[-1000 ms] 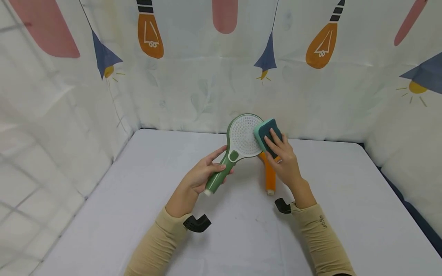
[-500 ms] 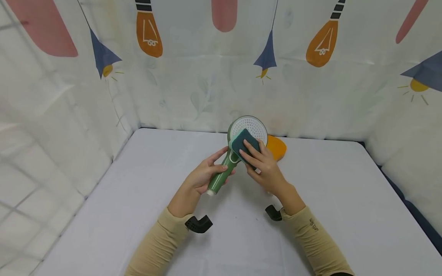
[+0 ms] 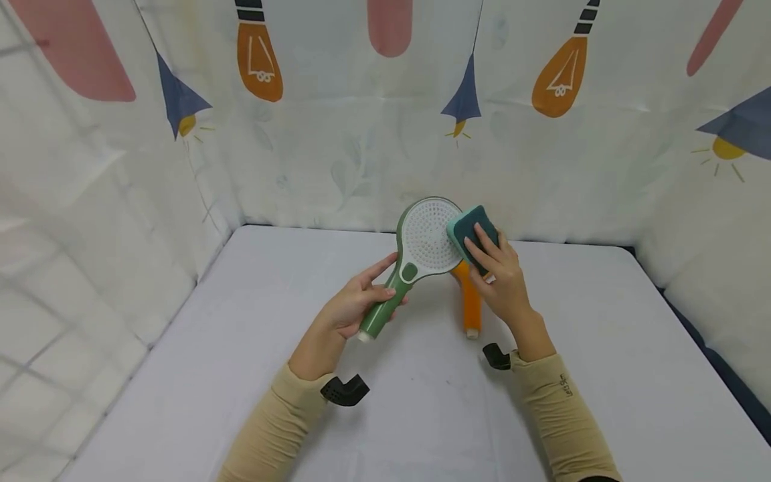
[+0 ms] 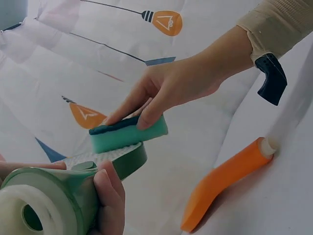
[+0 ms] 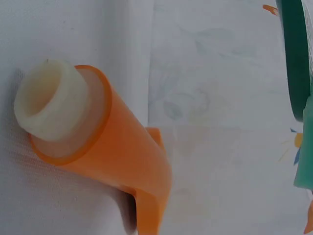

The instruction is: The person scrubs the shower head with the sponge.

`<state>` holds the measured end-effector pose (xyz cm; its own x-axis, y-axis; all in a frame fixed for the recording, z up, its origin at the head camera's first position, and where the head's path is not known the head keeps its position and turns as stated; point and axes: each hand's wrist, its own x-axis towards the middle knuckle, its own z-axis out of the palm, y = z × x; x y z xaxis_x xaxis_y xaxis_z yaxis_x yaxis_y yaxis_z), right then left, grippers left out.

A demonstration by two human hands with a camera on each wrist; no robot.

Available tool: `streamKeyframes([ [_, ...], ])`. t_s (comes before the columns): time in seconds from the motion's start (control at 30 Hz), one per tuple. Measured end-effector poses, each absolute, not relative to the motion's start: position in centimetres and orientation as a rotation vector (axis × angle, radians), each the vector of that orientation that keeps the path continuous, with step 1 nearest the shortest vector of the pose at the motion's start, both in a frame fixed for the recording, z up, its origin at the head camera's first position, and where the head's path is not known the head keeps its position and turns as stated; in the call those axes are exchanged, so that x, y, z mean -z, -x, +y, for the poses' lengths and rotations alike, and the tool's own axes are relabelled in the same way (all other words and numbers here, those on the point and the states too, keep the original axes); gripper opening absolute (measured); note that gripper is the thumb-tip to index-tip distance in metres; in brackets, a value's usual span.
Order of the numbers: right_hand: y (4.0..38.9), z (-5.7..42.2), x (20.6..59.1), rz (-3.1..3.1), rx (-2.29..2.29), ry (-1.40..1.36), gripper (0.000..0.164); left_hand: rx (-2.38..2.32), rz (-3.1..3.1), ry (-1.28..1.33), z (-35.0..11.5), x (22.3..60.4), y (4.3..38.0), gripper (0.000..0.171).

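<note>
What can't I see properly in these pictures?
Head view: the orange handle's far end, behind the green shower, sponge and right hand.
Head view: the sleeve writing, too small to read.
Left wrist view: part of the green shower's face, under the sponge.
Right wrist view: most of the sponge, cut off by the right edge.

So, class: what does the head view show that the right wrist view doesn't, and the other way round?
Only the head view: the left hand gripping the green shower head, its button, and the right hand on the dark side of the sponge.

Only the right wrist view: the hollow inside the cream end of the orange handle.

Both: the orange handle, shower head and sponge, though the right wrist view catches only edges of the last two.
</note>
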<state>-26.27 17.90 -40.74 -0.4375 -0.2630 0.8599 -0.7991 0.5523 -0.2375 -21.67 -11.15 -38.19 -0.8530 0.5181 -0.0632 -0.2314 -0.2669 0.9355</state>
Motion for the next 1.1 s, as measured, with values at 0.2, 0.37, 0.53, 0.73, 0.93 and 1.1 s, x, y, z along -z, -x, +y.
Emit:
streamKeyframes([
  [0.2, 26.3, 18.1, 40.8, -1.961, -0.894, -0.711, 0.047, -2.055, 1.552, -0.417, -10.2, 38.5, 21.6, 0.073],
  [0.37, 25.9, 17.6, 40.2, -1.922, -0.904, -0.744, 0.047, -2.004, 1.561, -0.443, -9.8, 38.7, 21.3, 0.073],
  [0.53, 25.2, 16.3, 39.6, -1.916, -0.856, -0.859, 0.049, -1.982, 1.554, -0.446, -9.5, 38.9, 21.3, 0.071],
  [0.73, 24.5, 15.0, 39.1, -1.938, -0.72, -1.096, 0.05, -1.979, 1.574, -0.44, -9.4, 38.8, 21.4, 0.07],
  [0.93, 24.6, 15.4, 39.1, -1.971, -0.72, -1.027, 0.051, -1.993, 1.596, -0.435, -9.7, 38.6, 21.5, 0.071],
  [1.1, 24.8, 16.4, 39.6, -2.015, -0.81, -0.773, 0.049, -1.997, 1.589, -0.429, -9.8, 38.8, 21.2, 0.071],
])
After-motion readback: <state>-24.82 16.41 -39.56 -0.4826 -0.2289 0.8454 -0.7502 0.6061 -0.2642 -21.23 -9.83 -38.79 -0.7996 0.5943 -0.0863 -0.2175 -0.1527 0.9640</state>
